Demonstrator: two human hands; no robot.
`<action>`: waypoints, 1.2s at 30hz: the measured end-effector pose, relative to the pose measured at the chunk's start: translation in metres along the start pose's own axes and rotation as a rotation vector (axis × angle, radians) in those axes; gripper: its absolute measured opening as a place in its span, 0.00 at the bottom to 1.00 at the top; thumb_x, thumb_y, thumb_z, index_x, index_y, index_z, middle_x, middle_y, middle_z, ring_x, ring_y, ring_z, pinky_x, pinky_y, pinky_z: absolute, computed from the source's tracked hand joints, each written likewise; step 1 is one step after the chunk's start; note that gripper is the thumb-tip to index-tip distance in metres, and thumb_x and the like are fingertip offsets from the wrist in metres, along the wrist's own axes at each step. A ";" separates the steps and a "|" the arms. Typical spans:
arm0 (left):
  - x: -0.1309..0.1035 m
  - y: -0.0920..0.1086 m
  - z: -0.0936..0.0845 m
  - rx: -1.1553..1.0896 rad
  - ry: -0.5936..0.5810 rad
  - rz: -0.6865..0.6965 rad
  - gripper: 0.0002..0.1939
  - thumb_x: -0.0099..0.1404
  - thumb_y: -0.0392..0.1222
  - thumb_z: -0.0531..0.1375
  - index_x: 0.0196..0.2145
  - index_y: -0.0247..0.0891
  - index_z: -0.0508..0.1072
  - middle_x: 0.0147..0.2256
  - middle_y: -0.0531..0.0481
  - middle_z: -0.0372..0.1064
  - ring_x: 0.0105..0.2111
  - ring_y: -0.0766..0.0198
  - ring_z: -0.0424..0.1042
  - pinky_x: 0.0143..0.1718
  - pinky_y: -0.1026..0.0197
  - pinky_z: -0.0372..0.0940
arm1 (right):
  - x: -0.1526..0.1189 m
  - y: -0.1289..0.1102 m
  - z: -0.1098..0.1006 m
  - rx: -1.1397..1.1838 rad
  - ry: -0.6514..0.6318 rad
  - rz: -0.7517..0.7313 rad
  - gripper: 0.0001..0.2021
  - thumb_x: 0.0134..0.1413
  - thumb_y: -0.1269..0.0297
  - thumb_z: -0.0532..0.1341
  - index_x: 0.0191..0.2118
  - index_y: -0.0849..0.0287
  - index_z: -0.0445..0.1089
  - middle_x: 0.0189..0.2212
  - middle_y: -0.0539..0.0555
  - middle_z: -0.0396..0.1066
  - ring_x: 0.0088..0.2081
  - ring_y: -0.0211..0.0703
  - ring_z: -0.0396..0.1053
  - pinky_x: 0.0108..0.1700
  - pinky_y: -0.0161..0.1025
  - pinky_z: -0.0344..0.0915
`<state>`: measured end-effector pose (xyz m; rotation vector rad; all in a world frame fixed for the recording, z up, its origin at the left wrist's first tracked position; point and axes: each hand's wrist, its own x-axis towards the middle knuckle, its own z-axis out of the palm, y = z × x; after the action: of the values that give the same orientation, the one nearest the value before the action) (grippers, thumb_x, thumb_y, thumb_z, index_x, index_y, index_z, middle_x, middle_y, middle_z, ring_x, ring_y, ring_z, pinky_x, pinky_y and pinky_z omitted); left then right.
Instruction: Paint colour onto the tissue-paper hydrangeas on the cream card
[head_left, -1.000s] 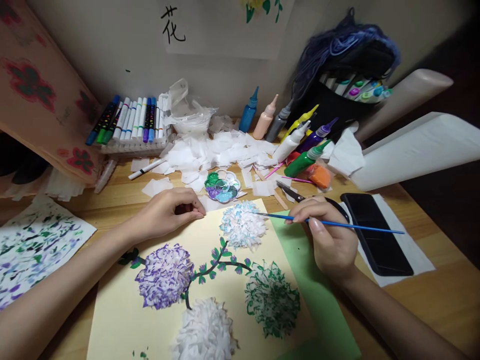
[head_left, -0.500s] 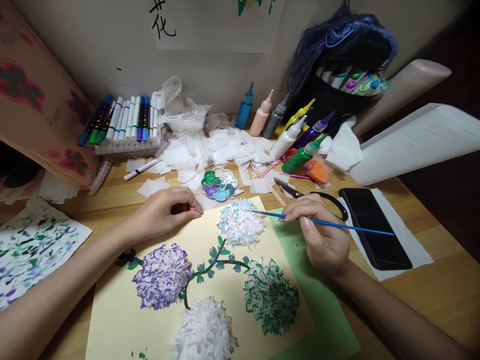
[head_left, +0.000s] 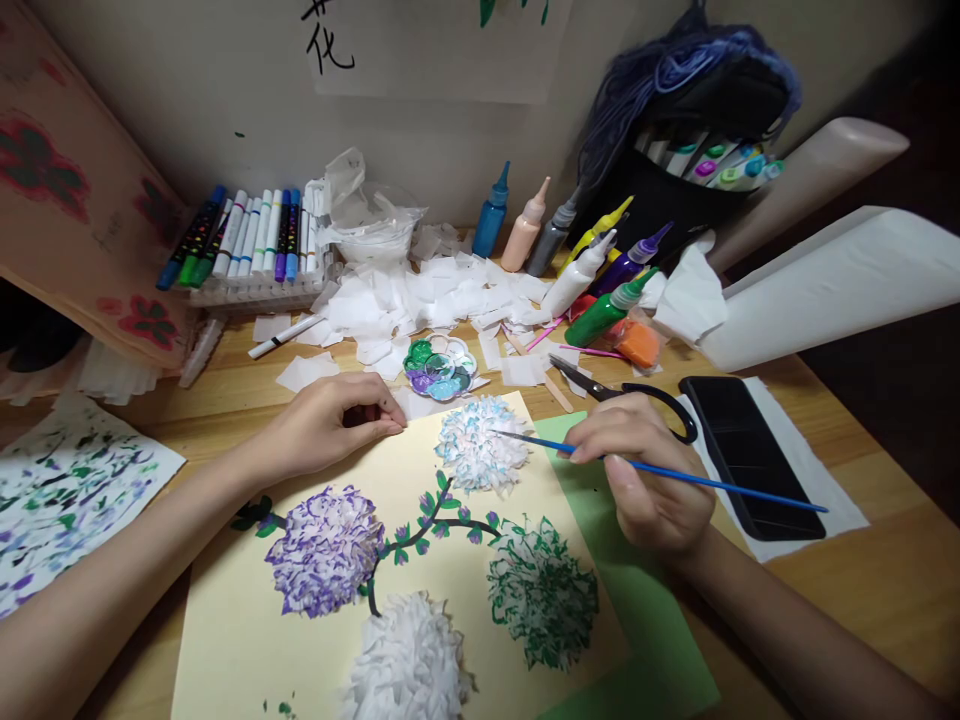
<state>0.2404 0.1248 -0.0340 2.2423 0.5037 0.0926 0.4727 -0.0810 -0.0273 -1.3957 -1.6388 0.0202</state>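
My right hand (head_left: pixel 649 470) is closed round a thin blue paintbrush (head_left: pixel 675 476), its tip at the white paper flower (head_left: pixel 480 450) with light blue edges. This flower is on a cream sheet of paper (head_left: pixel 247 610). At the sheet's upper edge my left hand (head_left: pixel 341 420) is closed, thumb and fingertips together on the edge. Also on the sheet are a purple-edged flower (head_left: pixel 326 550), a green-edged flower (head_left: pixel 544 595) and a plain white flower (head_left: pixel 409 660), with a painted dark stem (head_left: pixel 409 543) between them. The paint palette (head_left: pixel 440 367) lies just beyond the sheet.
Behind the palette lie white paper scraps (head_left: pixel 420 295) and several paint bottles (head_left: pixel 491 222). Black scissors (head_left: pixel 600 388) and a phone (head_left: pixel 750 450) are beside my right hand. Markers (head_left: pixel 251 235) stand at the back left, above a paint-spotted sheet (head_left: pixel 71 500). Green paper (head_left: pixel 652 620) shows under the cream sheet.
The brush tip has moved slightly left and nearer to me across the blue-edged flower. My right hand has shifted a little right, and the brush slants more. My left hand stays in place.
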 end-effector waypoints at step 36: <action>-0.002 -0.006 0.002 0.007 0.018 0.057 0.07 0.66 0.42 0.60 0.34 0.40 0.76 0.33 0.50 0.73 0.35 0.62 0.70 0.38 0.60 0.62 | 0.045 0.017 0.034 0.132 -0.281 0.264 0.10 0.66 0.64 0.51 0.39 0.55 0.69 0.35 0.51 0.71 0.39 0.42 0.68 0.42 0.42 0.61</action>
<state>0.2367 0.1257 -0.0396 2.2645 0.4505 0.1408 0.4682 -0.0226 -0.0274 -1.5493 -1.6314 0.4883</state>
